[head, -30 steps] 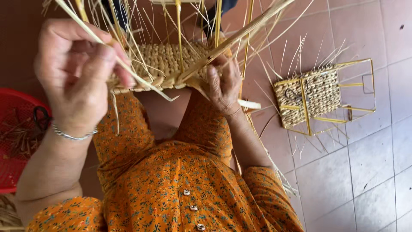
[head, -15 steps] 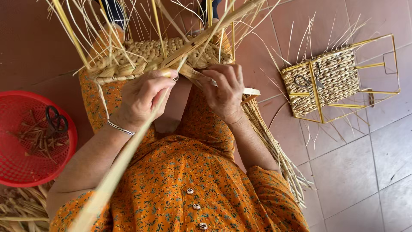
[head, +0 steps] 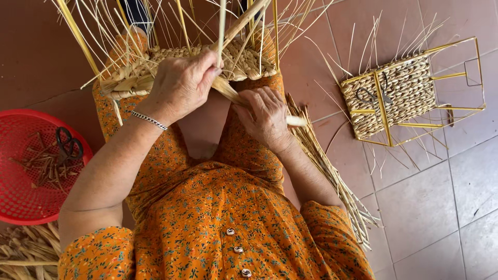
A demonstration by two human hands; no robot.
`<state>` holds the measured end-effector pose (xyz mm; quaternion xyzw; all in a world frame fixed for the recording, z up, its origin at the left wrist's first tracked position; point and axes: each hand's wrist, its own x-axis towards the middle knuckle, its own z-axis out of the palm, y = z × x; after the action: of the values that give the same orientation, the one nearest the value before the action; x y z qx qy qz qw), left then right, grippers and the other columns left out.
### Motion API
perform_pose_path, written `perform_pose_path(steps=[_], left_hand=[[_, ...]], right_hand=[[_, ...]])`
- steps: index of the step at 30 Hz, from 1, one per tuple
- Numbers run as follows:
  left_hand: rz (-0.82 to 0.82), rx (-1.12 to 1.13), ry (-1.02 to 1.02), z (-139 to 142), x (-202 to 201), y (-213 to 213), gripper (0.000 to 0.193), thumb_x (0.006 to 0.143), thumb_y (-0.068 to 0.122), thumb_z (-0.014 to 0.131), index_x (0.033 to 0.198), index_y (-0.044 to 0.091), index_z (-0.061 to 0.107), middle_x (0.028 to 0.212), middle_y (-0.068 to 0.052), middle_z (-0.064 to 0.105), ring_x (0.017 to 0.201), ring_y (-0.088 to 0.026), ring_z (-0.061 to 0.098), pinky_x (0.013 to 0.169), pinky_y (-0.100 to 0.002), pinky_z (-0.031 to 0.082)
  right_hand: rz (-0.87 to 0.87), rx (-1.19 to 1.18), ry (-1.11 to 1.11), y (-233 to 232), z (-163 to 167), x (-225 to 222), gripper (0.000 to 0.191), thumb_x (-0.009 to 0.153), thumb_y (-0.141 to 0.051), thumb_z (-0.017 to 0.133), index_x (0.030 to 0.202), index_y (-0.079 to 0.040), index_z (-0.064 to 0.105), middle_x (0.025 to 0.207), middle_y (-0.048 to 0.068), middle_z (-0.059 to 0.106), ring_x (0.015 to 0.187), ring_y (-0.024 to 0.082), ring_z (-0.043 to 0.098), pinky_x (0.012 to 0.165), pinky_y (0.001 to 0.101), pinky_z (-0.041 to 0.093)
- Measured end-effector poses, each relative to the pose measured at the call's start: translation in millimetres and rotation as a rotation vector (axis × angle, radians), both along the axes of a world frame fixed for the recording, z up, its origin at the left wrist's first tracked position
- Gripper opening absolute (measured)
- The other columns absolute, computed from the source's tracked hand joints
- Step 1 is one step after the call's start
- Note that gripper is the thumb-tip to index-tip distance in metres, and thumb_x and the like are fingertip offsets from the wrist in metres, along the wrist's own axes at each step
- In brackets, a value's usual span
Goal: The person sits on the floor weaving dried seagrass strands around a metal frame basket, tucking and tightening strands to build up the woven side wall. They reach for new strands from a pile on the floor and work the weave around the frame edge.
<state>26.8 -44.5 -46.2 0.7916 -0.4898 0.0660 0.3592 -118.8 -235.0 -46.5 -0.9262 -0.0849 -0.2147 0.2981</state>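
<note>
A half-woven straw basket on a yellow wire frame rests on my knees, with many loose straw ends standing up from it. My left hand grips a straw strand at the basket's near edge, a silver bracelet on the wrist. Just to its right, my right hand is closed around a thick twisted straw strand that runs up toward the basket. I wear an orange flowered dress.
A red plastic basket at the left holds black scissors and straw scraps. A bundle of straw lies on the tiled floor by my right side. A second partly woven wire-frame basket lies at the right. More straw sits at bottom left.
My left hand has come down from a raised pull to the basket's near edge and gripped a strand. The right hand stays closed on the twisted strand.
</note>
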Motion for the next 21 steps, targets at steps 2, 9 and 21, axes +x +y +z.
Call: perform_pose_path(steps=[2, 9, 21], left_hand=[[0.027, 0.081, 0.081, 2, -2, 2, 0.009, 0.106, 0.006, 0.070, 0.100, 0.006, 0.063, 0.070, -0.007, 0.069, 0.054, -0.015, 0.066, 0.046, -0.030, 0.053], [0.027, -0.166, 0.054, 11, -19, 4, 0.007, 0.103, 0.002, 0.069, 0.106, 0.002, 0.062, 0.096, -0.010, 0.069, 0.077, -0.017, 0.069, 0.065, -0.029, 0.060], [0.101, -0.077, 0.185, 11, -20, 2, 0.014, 0.098, -0.007, 0.064, 0.106, 0.001, 0.054, 0.105, -0.013, 0.063, 0.083, -0.022, 0.068, 0.072, -0.034, 0.060]], right_hand=[[-0.005, -0.004, -0.008, -1, 0, 0, 0.029, 0.090, -0.013, 0.082, 0.111, -0.007, 0.064, 0.100, 0.007, 0.069, 0.093, 0.028, 0.066, 0.086, 0.0419, 0.051], [-0.008, 0.012, 0.006, -11, 19, 5, 0.023, 0.087, -0.013, 0.082, 0.102, -0.006, 0.067, 0.095, 0.009, 0.069, 0.088, 0.027, 0.068, 0.079, 0.0412, 0.055], [0.096, 0.877, 0.388, -3, 21, 42, 0.044, 0.105, -0.009, 0.058, 0.146, 0.007, 0.049, 0.130, 0.021, 0.069, 0.079, 0.017, 0.077, 0.065, 0.0283, 0.067]])
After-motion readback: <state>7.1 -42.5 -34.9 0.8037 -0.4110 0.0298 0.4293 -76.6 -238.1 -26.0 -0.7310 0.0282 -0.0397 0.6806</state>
